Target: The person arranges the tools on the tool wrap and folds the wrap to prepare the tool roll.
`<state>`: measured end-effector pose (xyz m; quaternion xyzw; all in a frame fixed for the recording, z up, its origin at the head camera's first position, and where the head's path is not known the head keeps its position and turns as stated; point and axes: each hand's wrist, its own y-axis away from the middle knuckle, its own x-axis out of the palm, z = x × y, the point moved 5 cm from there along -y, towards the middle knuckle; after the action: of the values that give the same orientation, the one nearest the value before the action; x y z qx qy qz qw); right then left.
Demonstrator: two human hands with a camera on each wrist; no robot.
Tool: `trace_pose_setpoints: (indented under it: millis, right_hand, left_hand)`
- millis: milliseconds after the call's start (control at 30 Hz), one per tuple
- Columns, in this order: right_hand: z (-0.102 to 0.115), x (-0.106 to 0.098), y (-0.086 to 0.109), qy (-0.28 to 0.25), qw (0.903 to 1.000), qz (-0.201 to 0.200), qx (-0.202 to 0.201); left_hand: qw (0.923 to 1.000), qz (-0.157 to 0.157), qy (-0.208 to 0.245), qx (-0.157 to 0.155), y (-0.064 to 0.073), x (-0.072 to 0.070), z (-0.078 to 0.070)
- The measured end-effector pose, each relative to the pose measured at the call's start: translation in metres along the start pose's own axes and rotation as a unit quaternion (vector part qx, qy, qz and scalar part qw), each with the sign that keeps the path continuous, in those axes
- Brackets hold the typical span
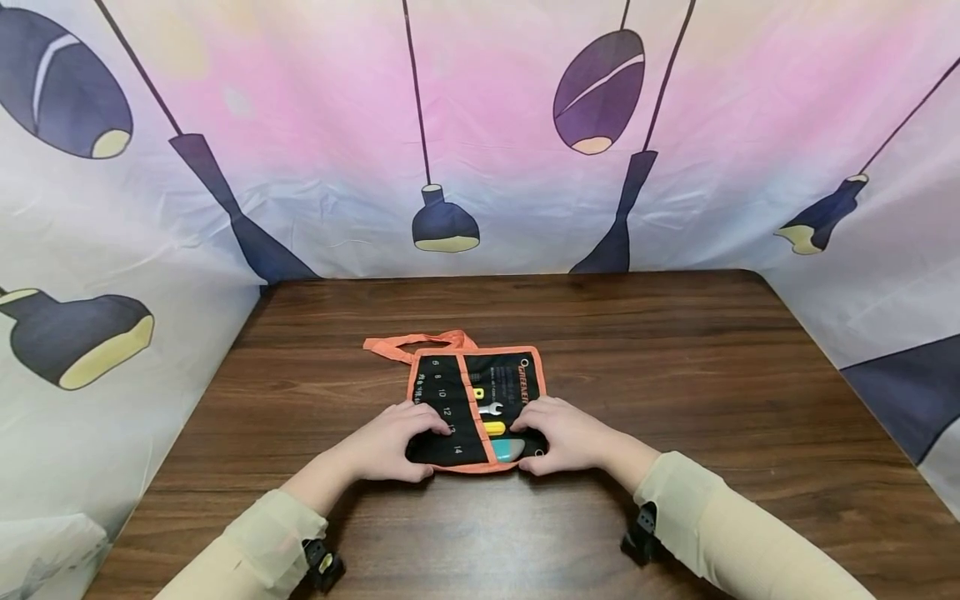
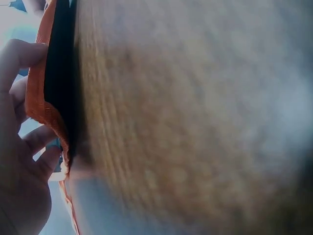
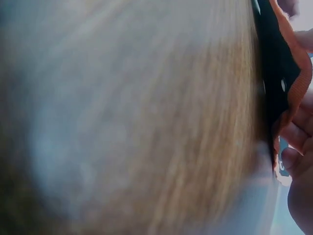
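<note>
A black tool roll (image 1: 501, 377) with orange trim lies unfolded on the table, its left pockets marked with numbers. Out of the pockets stick a wrench (image 1: 491, 408), a yellow handle (image 1: 494, 428) and a teal, rounded handle (image 1: 507, 451). My left hand (image 1: 397, 442) grips the roll's near left side, fingers bent over the top and thumb at the front edge. On the near right corner, my right hand (image 1: 572, 435) holds the roll in much the same way. Both wrist views show fingers against the orange edging (image 2: 36, 93), partly hidden by the fabric.
An orange strap (image 1: 420, 340) trails off the roll's far left corner. Brown wood-grain table (image 1: 675, 350) surrounds the roll. A printed cloth (image 1: 330, 100) hangs behind the table and along both sides.
</note>
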<state>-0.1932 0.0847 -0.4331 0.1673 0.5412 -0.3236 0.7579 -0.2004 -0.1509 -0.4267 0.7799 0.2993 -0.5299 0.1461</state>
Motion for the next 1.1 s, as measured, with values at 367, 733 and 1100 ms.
trace_pose_setpoints:
  millis: [367, 733, 1100]
  right_hand:
    - [0.001, -0.004, 0.0, -0.037, 0.9992, -0.01, -0.014]
    - [-0.002, -0.012, -0.001, -0.068, 0.9968, -0.042, -0.008]
    - [-0.009, -0.014, -0.005, -0.075, 0.9958, -0.048, 0.017]
  left_hand:
    - [0.9987, -0.001, 0.043, -0.026, -0.005, -0.012, 0.003]
    - [0.9984, -0.013, 0.037, -0.039, -0.009, -0.024, 0.007]
    - [0.9969, -0.027, 0.041, -0.061, -0.016, -0.032, 0.019]
